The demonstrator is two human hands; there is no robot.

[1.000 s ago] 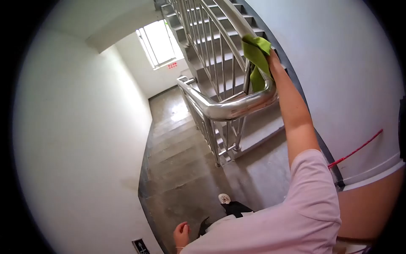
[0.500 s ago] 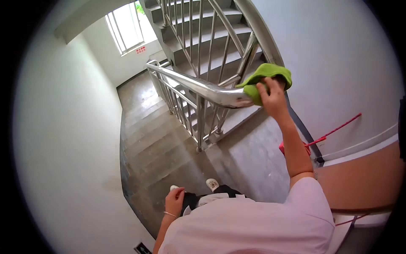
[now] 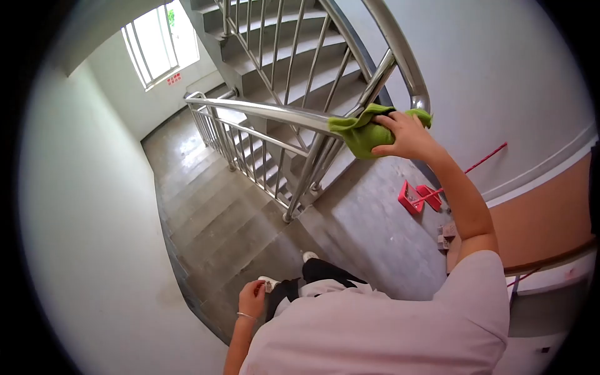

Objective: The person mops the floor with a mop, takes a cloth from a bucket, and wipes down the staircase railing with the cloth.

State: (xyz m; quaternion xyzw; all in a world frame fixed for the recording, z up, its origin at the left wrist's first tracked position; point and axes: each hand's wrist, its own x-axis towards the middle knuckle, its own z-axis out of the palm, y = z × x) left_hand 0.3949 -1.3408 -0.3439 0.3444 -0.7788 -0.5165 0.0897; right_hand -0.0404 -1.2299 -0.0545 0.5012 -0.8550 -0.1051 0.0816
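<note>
My right hand [image 3: 409, 135] presses a green cloth [image 3: 364, 132] over the bend of the shiny metal handrail [image 3: 269, 111]. The cloth drapes around the rail, covering the curve, and its near part hangs below my fingers. Down by my body, my left hand [image 3: 252, 300] is away from the railing. Its fingers are curled together, and I see nothing in them.
Stairs [image 3: 219, 215] descend ahead on the left along a white wall [image 3: 87, 206]; another flight [image 3: 300, 47] rises beyond the railing. On the landing [image 3: 369, 231] stand a red dustpan [image 3: 409, 199] with a long red handle and several small blocks [image 3: 445, 236]. A window [image 3: 153, 47] is far left.
My right hand has shifted on the handrail bend, and the cloth now spreads further left along the rail. The view has turned, so the dustpan shows fully. My left hand stays low.
</note>
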